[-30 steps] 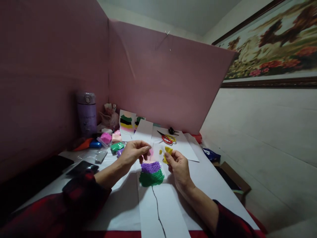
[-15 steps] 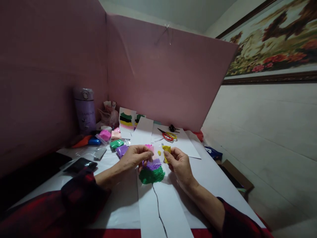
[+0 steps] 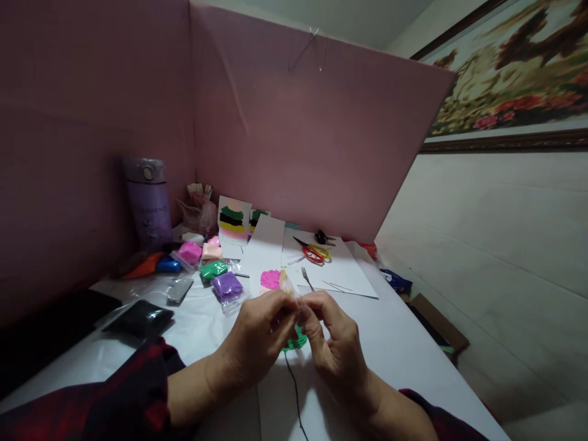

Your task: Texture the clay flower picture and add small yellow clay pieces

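Observation:
My left hand [image 3: 260,334] and my right hand [image 3: 333,340] meet over a white paper strip [image 3: 280,404], fingertips pinched together on a small piece of yellow clay [image 3: 285,283] in a clear wrapper. Under the hands the strip carries a clay picture: pink clay [image 3: 270,279] shows above them, green clay [image 3: 297,340] peeks out between them, and a black line runs down the strip. The purple part is hidden by my fingers.
Bagged clay lies to the left: purple [image 3: 227,285], green [image 3: 214,270], pink [image 3: 189,252], blue [image 3: 168,265]. A purple flask [image 3: 147,202] stands by the pink partition [image 3: 312,141]. Red-and-yellow scissors [image 3: 313,251] and a fork [image 3: 307,278] lie on paper behind. A black pouch [image 3: 140,318] lies left.
Both hands have come together and toward me, now pinching the yellow clay between them and covering the purple and green layers. The view has shifted slightly.

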Demonstrator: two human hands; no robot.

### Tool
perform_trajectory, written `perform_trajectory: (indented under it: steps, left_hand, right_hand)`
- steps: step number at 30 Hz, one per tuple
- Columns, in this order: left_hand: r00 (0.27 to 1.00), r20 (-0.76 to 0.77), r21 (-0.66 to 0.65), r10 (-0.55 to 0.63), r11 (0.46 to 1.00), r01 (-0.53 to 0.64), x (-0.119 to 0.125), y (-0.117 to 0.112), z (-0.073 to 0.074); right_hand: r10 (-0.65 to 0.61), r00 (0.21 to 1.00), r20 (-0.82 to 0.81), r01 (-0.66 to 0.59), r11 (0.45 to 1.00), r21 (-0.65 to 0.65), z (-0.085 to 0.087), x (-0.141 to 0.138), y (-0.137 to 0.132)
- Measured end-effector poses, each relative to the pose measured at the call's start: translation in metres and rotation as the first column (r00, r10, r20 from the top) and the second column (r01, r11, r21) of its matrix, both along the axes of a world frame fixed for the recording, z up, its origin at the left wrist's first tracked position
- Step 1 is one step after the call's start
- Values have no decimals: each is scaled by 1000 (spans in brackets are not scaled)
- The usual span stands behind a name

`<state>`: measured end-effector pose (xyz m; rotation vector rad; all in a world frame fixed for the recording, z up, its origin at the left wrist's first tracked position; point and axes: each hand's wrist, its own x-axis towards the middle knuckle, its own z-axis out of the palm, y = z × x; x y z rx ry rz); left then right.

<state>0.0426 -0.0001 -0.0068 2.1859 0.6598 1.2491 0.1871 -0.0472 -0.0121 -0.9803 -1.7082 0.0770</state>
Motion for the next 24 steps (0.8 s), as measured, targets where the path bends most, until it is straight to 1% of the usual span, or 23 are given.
perform_trajectory:
  steps: [4, 9, 13, 15, 17, 19, 21, 24]
  left_hand:
    - [996, 1, 84, 92, 992, -92, 3, 0, -2]
    - [977, 16, 139, 213, 967, -213, 8, 1, -4]
    - [960, 29, 196, 280, 940, -280, 7, 3, -4]
    - [955, 40, 228, 293, 928, -294, 6, 2, -4]
    - [957, 53, 248, 286, 924, -290, 5, 1, -3]
    - [960, 66, 261, 271, 924, -279, 4, 0, -2]
    - [964, 97, 270, 248, 925, -266, 3, -1, -2]
    - [973, 125, 281, 193, 934, -221, 2, -1, -3]
  right_hand:
    - [-76, 992, 105, 73, 997, 26, -1, 3, 1]
    - [-248, 952, 180, 232, 967, 106, -7, 4, 4]
    - [-319, 918, 235, 277, 941, 196, -8, 8, 8]
    - [-316, 918, 238, 255, 933, 255, -6, 11, 8]
    - [-261, 924, 279, 178, 940, 290, -4, 13, 7]
    - [-210, 907, 365, 101, 950, 296, -2, 15, 6]
    - [-194, 883, 427, 65, 952, 298, -1, 15, 7]
    - [-138, 893, 428, 18, 962, 272, -1, 14, 9]
